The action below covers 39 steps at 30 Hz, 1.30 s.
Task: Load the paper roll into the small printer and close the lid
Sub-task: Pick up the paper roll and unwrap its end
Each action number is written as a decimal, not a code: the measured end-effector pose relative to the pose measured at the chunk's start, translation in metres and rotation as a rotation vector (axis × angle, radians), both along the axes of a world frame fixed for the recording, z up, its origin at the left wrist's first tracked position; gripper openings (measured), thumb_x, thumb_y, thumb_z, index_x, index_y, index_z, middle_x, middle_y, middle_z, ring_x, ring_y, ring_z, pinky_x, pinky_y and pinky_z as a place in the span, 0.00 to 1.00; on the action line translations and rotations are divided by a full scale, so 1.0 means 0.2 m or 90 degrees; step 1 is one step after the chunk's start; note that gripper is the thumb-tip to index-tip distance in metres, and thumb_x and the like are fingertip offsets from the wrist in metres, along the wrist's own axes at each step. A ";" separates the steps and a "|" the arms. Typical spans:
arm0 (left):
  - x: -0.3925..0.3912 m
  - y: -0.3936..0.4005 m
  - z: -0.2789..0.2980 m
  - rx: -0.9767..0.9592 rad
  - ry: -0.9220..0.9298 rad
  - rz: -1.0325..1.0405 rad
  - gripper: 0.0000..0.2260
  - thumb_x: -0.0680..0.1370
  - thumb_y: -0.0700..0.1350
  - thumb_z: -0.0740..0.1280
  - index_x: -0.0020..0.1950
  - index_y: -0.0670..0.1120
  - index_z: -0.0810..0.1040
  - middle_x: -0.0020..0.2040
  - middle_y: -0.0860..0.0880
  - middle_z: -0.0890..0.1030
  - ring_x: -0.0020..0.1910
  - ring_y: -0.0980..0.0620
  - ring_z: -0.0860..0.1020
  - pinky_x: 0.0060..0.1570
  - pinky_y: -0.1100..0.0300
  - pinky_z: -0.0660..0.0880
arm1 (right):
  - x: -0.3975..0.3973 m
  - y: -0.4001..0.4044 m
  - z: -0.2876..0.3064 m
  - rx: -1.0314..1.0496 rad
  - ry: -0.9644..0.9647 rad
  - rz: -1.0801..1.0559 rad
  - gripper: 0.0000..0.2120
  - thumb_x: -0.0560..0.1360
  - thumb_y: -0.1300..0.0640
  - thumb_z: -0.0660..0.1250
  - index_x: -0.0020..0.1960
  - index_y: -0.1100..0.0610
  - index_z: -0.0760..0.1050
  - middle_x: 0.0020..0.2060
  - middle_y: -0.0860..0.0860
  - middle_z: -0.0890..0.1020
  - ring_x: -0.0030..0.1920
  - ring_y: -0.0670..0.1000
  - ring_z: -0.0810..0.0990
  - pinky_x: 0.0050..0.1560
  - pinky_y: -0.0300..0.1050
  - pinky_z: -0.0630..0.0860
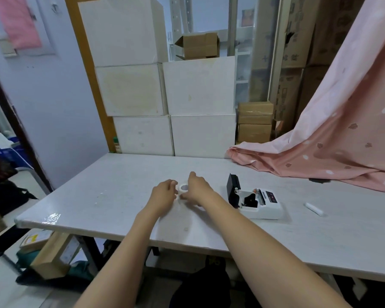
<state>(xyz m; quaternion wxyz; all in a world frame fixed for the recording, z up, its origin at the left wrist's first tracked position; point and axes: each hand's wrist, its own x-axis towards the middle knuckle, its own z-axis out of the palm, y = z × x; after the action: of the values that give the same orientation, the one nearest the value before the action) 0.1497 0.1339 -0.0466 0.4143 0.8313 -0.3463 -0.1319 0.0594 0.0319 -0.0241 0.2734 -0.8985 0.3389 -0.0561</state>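
A small white paper roll (183, 187) is at the middle of the white table (98, 196), held between both hands. My left hand (163, 194) grips its left side and my right hand (197, 188) curls over its right side and top. To the right stands the small white printer (257, 202), its black lid (232, 188) raised upright and the black paper bay exposed. The printer is a hand's width from my right hand.
A small white cylinder (314, 209) lies on the table right of the printer. Pink patterned cloth (320, 152) drapes over the table's far right corner. White boxes (171, 112) are stacked behind the far edge, with brown cartons (255, 121) beside them.
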 end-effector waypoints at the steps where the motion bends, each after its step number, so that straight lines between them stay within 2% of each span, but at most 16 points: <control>1: 0.00 0.01 -0.01 -0.011 0.021 0.003 0.16 0.86 0.45 0.53 0.62 0.44 0.79 0.50 0.46 0.84 0.51 0.44 0.83 0.49 0.54 0.75 | 0.00 0.00 0.00 -0.005 -0.009 -0.003 0.28 0.77 0.53 0.74 0.70 0.61 0.66 0.59 0.53 0.81 0.56 0.59 0.79 0.46 0.48 0.73; 4: 0.00 0.02 -0.03 -0.007 0.050 0.001 0.15 0.84 0.40 0.55 0.63 0.45 0.79 0.48 0.47 0.83 0.50 0.44 0.82 0.48 0.55 0.75 | 0.00 0.00 0.00 -0.011 0.002 -0.003 0.23 0.77 0.53 0.72 0.66 0.60 0.70 0.44 0.47 0.75 0.52 0.56 0.75 0.47 0.45 0.70; 7: -0.01 0.04 -0.02 0.015 0.058 -0.008 0.17 0.79 0.34 0.56 0.61 0.45 0.80 0.45 0.47 0.84 0.49 0.45 0.82 0.46 0.58 0.75 | 0.00 0.01 0.00 -0.023 0.005 -0.017 0.06 0.79 0.57 0.68 0.50 0.57 0.71 0.46 0.52 0.75 0.48 0.57 0.73 0.45 0.45 0.70; 9: -0.02 0.06 -0.03 0.015 0.056 -0.005 0.16 0.79 0.34 0.57 0.58 0.45 0.82 0.47 0.48 0.84 0.49 0.48 0.81 0.46 0.59 0.74 | -0.01 0.02 -0.01 -0.012 -0.006 -0.027 0.13 0.78 0.60 0.68 0.40 0.55 0.65 0.40 0.51 0.74 0.45 0.57 0.73 0.42 0.45 0.69; 11: 0.00 0.07 -0.04 0.010 0.065 0.000 0.16 0.80 0.35 0.57 0.54 0.46 0.83 0.51 0.47 0.85 0.51 0.48 0.82 0.49 0.57 0.76 | -0.03 0.03 -0.01 -0.002 -0.016 -0.030 0.14 0.76 0.60 0.69 0.38 0.55 0.64 0.36 0.50 0.71 0.43 0.57 0.72 0.39 0.44 0.68; 13: -0.01 0.07 -0.04 -0.013 0.118 -0.005 0.15 0.81 0.35 0.57 0.52 0.45 0.83 0.52 0.43 0.86 0.49 0.49 0.83 0.53 0.51 0.79 | -0.05 0.05 0.00 0.009 -0.032 -0.032 0.06 0.75 0.60 0.69 0.44 0.61 0.73 0.39 0.53 0.74 0.45 0.59 0.74 0.40 0.47 0.71; 14: -0.03 0.08 -0.04 -0.035 0.158 -0.010 0.14 0.82 0.35 0.57 0.53 0.43 0.82 0.52 0.40 0.86 0.46 0.48 0.83 0.53 0.50 0.80 | -0.06 0.05 0.00 0.021 -0.050 -0.032 0.10 0.75 0.60 0.69 0.52 0.65 0.77 0.44 0.57 0.78 0.48 0.61 0.76 0.44 0.49 0.74; 16: -0.06 0.08 -0.01 -0.093 0.257 -0.012 0.11 0.84 0.37 0.58 0.57 0.38 0.79 0.54 0.37 0.85 0.42 0.47 0.84 0.48 0.53 0.82 | -0.09 0.06 -0.01 0.042 -0.089 -0.024 0.20 0.75 0.59 0.70 0.65 0.65 0.76 0.57 0.58 0.81 0.55 0.60 0.78 0.51 0.50 0.76; 19: -0.08 0.09 0.02 -0.185 0.420 -0.012 0.11 0.85 0.40 0.60 0.64 0.37 0.75 0.59 0.37 0.82 0.46 0.38 0.85 0.56 0.45 0.82 | -0.14 0.08 0.00 0.061 -0.152 -0.016 0.22 0.74 0.57 0.73 0.66 0.60 0.75 0.55 0.52 0.78 0.53 0.54 0.75 0.48 0.45 0.72; 21: -0.10 0.11 0.04 -0.249 0.556 -0.017 0.13 0.86 0.44 0.60 0.65 0.36 0.74 0.60 0.35 0.80 0.51 0.35 0.84 0.60 0.41 0.80 | -0.18 0.09 0.02 0.069 -0.208 -0.008 0.22 0.73 0.55 0.75 0.65 0.58 0.76 0.54 0.51 0.79 0.53 0.54 0.78 0.48 0.46 0.75; 24: -0.16 0.13 0.10 -0.293 0.719 -0.096 0.20 0.87 0.51 0.56 0.65 0.35 0.76 0.59 0.36 0.84 0.57 0.39 0.83 0.55 0.47 0.83 | -0.26 0.13 0.08 0.077 -0.281 0.010 0.22 0.73 0.53 0.76 0.65 0.56 0.77 0.56 0.51 0.82 0.54 0.52 0.80 0.52 0.48 0.79; 26: -0.19 0.14 0.13 -0.281 0.700 -0.148 0.21 0.86 0.53 0.57 0.68 0.37 0.76 0.61 0.39 0.84 0.59 0.43 0.83 0.56 0.50 0.82 | -0.33 0.15 0.14 0.069 -0.312 0.031 0.20 0.73 0.57 0.75 0.64 0.55 0.77 0.55 0.50 0.82 0.53 0.52 0.81 0.52 0.49 0.81; 28: -0.21 0.14 0.17 -0.268 0.672 -0.169 0.21 0.85 0.53 0.61 0.66 0.38 0.78 0.62 0.40 0.83 0.58 0.44 0.83 0.59 0.50 0.79 | -0.41 0.14 0.18 0.063 -0.341 0.045 0.19 0.73 0.60 0.73 0.63 0.54 0.78 0.54 0.50 0.83 0.51 0.51 0.82 0.45 0.43 0.81; 31: -0.25 0.12 0.24 -0.247 0.626 -0.201 0.20 0.84 0.52 0.62 0.64 0.37 0.80 0.61 0.40 0.84 0.57 0.46 0.84 0.60 0.53 0.78 | -0.54 0.11 0.25 0.037 -0.356 0.060 0.20 0.72 0.60 0.75 0.63 0.51 0.79 0.55 0.47 0.83 0.43 0.45 0.80 0.39 0.36 0.75; 35: -0.39 0.05 0.35 -0.273 0.596 -0.228 0.17 0.83 0.49 0.64 0.61 0.36 0.81 0.57 0.41 0.86 0.51 0.48 0.86 0.48 0.58 0.83 | -0.70 0.05 0.35 -0.003 -0.361 0.068 0.21 0.74 0.58 0.75 0.66 0.49 0.79 0.56 0.42 0.81 0.45 0.41 0.81 0.43 0.31 0.76; 39: -0.54 -0.06 0.42 -0.359 0.545 -0.187 0.15 0.81 0.45 0.70 0.61 0.35 0.81 0.59 0.40 0.85 0.55 0.46 0.86 0.50 0.57 0.84 | -0.85 -0.06 0.43 -0.013 -0.315 0.010 0.26 0.78 0.61 0.69 0.75 0.51 0.73 0.64 0.48 0.80 0.52 0.50 0.83 0.48 0.41 0.78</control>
<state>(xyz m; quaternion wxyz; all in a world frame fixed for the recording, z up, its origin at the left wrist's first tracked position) 0.0422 0.1217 0.0365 0.7034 0.5022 -0.2808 -0.4174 -0.1104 0.0200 0.0615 0.3394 -0.8628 0.2539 -0.2757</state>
